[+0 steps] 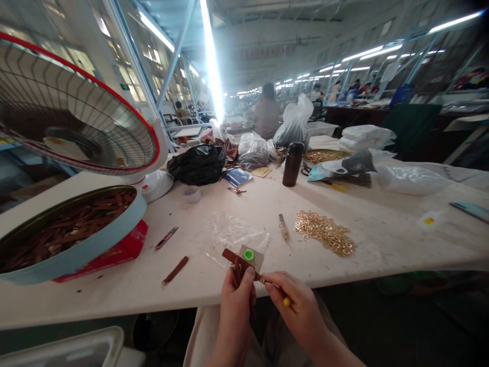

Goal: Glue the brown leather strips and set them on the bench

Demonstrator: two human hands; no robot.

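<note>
Brown leather strips [239,261] are gripped in my left hand [237,293], its thumb pressed on top, at the table's front edge. My right hand [291,295] pinches at the right end of the top strip, where a small gold-coloured fitting shows. A thin tool with a yellow end [287,302] sticks out of my right hand; the rest of it is hidden. Just beyond the strips, a green cap [248,255] rests on a small grey plate [259,259]. One more brown strip [175,270] lies on the table to the left.
Gold rings [324,232] are heaped at right, beside a small blade tool [283,228]. A pink-handled cutter [166,238] lies left. A round tin [130,224] of brown strips and a fan [155,148] stand far left. Behind are a dark bottle [293,165] and a black bag [196,163].
</note>
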